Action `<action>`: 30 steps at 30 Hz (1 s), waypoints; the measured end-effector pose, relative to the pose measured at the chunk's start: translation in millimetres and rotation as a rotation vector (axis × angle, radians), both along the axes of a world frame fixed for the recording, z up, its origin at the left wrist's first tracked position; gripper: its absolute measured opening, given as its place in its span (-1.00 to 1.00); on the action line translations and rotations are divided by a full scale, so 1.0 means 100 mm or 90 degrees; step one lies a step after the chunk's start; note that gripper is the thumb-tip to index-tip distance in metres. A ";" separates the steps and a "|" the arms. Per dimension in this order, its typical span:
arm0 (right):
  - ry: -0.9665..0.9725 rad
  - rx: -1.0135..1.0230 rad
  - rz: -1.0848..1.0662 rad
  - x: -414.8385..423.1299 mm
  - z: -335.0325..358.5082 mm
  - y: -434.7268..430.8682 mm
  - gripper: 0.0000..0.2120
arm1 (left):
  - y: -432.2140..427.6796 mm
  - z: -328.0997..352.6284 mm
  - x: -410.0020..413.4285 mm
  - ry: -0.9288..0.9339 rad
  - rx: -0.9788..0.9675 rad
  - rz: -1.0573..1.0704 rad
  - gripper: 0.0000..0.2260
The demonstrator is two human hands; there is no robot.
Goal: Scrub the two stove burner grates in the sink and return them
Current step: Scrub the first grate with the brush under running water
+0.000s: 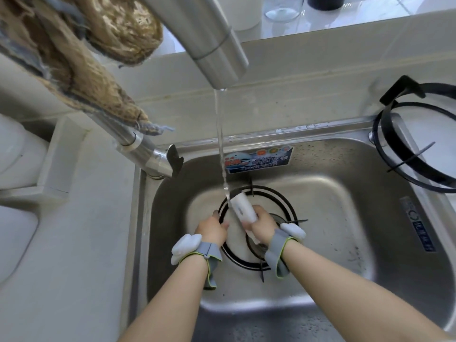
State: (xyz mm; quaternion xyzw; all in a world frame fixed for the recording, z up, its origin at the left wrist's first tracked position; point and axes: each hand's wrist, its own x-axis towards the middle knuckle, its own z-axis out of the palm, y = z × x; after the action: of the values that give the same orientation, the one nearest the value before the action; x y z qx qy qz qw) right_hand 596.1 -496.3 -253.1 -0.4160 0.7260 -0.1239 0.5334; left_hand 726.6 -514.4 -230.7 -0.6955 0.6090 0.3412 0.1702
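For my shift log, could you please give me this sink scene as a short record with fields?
tap: running onto the white scrubber
left hand: grips the rim of the first grate, lying in the sink
right hand: holds the white scrubber above it
second grate: beside the sink, to its right
cloth: draped over the tap's pipe

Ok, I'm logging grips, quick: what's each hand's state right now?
Left hand: holds the burner grate by its ring, in the sink.
Right hand: grips a white scrubbing tool.
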 end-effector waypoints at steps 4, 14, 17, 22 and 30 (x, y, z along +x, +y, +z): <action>-0.139 0.046 -0.139 0.12 0.01 0.07 -0.66 | -0.02 0.02 0.01 0.020 0.020 0.010 -0.64; -0.252 0.128 -0.266 0.16 0.03 -0.01 -0.64 | 0.00 0.02 0.01 0.016 0.031 0.036 -0.65; -0.258 0.138 -0.250 0.28 0.02 0.02 -0.62 | 0.02 0.02 0.01 0.019 0.023 0.037 -0.66; -0.148 0.110 -0.104 0.13 -0.04 0.04 -0.64 | 0.04 0.00 0.02 0.008 0.017 0.038 -0.66; -0.179 0.060 -0.029 0.08 -0.05 0.02 -0.63 | 0.01 0.02 0.02 0.004 0.026 0.014 -0.62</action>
State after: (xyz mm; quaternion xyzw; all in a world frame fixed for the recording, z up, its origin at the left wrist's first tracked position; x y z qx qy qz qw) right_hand 604.3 -494.2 -258.0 -0.3527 0.6584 -0.1585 0.6457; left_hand 729.0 -513.1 -228.9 -0.6977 0.5945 0.3576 0.1788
